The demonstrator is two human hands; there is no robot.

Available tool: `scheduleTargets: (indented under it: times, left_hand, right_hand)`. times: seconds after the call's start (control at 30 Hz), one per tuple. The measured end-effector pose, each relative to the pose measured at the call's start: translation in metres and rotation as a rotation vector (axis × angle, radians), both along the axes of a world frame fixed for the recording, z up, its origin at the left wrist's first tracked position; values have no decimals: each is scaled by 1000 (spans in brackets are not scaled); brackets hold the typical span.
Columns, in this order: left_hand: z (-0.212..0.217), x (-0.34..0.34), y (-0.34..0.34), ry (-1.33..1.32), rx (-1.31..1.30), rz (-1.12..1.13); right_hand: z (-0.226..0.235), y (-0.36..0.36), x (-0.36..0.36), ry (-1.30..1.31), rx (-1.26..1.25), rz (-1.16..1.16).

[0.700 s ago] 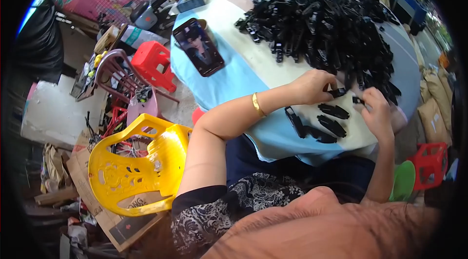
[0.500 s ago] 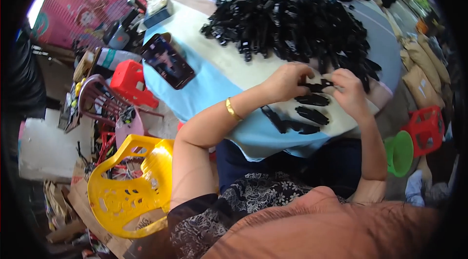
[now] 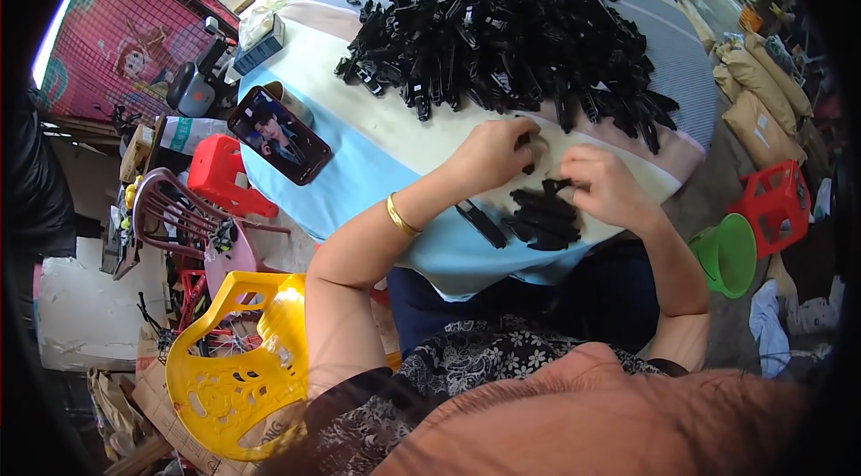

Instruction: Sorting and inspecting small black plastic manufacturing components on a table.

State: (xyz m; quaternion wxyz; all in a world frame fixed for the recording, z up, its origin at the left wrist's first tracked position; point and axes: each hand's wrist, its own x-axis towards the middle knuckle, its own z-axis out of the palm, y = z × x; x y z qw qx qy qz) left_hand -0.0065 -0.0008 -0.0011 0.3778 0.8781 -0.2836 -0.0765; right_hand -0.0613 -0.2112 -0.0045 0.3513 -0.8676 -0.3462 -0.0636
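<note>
A large heap of long, narrow black plastic pieces (image 3: 502, 28) covers the far part of the cloth-covered table (image 3: 377, 131). Near its front edge, several more of these pieces lie side by side in a small group (image 3: 543, 220), with one piece (image 3: 482, 224) apart to their left. My left hand (image 3: 493, 153), a gold bangle on its wrist, is closed on a black plastic piece (image 3: 526, 142) between the heap and the small group. Just right of it, my right hand (image 3: 605, 185) pinches another black plastic piece (image 3: 556, 184) above the group. The fingertips are partly blurred.
A phone (image 3: 280, 135) with a lit screen leans on a round container at the table's left, near a small box (image 3: 260, 46). A yellow chair (image 3: 238, 368) stands at my left, beyond it a red stool (image 3: 224, 173). A green bucket (image 3: 731, 256) and another red stool (image 3: 773, 207) stand right.
My hands were close together at one black piece; now they are apart, the left farther left and the right lower, over the small group. The whole view has shifted slightly.
</note>
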Motion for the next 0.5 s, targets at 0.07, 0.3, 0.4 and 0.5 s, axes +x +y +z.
scheduleTargets:
  times: [0.07, 0.3, 0.4, 0.5]
  left_hand:
    - [11, 9, 1, 491, -83, 59]
    - [-12, 5, 3, -472, 81, -88]
    - [-14, 3, 1, -407, 22, -96]
    - [-3, 1, 5, -282, 34, -79]
  right_hand:
    - [7, -3, -2, 97, -27, 18]
    - [-7, 2, 12, -195, 69, -256]
    - [2, 3, 9, -219, -29, -243]
    - [9, -3, 8, -225, -108, -212]
